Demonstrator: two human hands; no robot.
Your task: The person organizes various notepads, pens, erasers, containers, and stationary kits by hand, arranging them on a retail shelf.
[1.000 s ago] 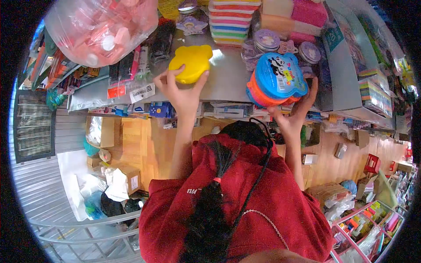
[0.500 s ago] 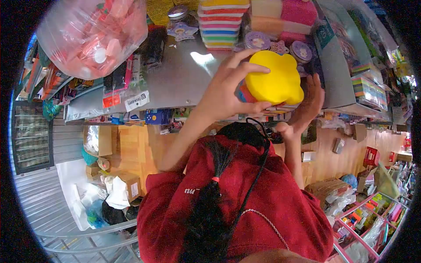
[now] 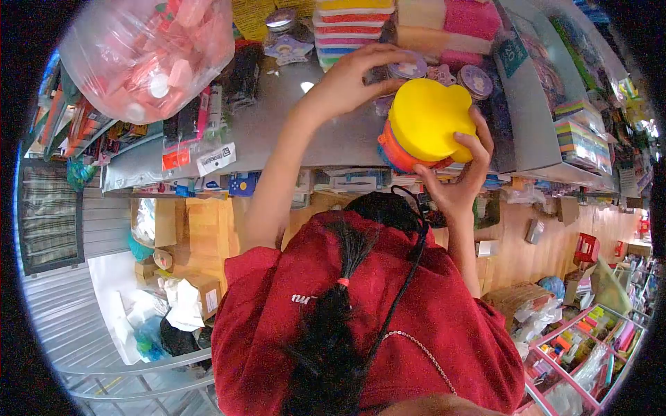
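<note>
My right hand (image 3: 463, 163) grips a yellow flower-shaped container (image 3: 427, 118) from the right, thumb under its near edge and fingers over its far side. Orange, red and blue layers (image 3: 399, 151) show below the yellow top. My left hand (image 3: 350, 82) is off the container, its fingers and thumb apart at the left side of a round tin with a purple lid (image 3: 409, 67). Another round purple-lidded tin (image 3: 476, 82) stands just beyond the container, with a small pink star-shaped item (image 3: 440, 74) between the tins.
A stack of multicoloured trays (image 3: 352, 31) and pink and cream packs (image 3: 447, 28) stand at the back of the grey shelf (image 3: 277, 132). A clear bag of pink pieces (image 3: 149, 62) hangs at upper left. A grey box (image 3: 531, 132) borders the right side.
My left hand has let go of the yellow container and moved up and left to the tin. My right hand has closed round the container, which has tilted to show more orange below.
</note>
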